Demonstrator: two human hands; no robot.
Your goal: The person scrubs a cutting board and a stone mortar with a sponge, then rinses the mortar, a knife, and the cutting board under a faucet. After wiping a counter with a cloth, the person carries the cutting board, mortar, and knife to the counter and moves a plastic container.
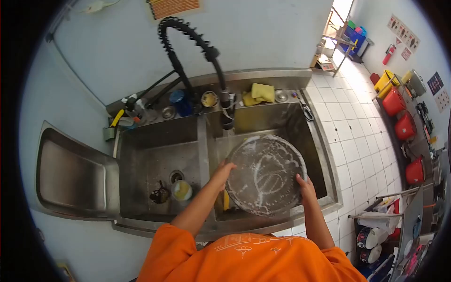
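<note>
A large round metal pan (268,176), streaked with soap suds, is tilted over the right basin (242,127). My left hand (222,175) is closed on its left rim, thumb on the near face. On the opposite side my right hand (306,189) grips the rim the same way, its thumb over the edge. Just beyond the pan hangs the black spring-neck faucet (227,123), with what looks like a thin stream below its nozzle. A yellow item (226,200) shows partly under my left forearm; its kind is hidden.
The left basin (157,150) holds a dark scouring pad (159,193) and a small bowl (182,190) with something yellow. Along the back ledge are yellow cloths (262,92), a blue container (181,102) and scissors (307,112). A metal drainboard (75,174) adjoins at left.
</note>
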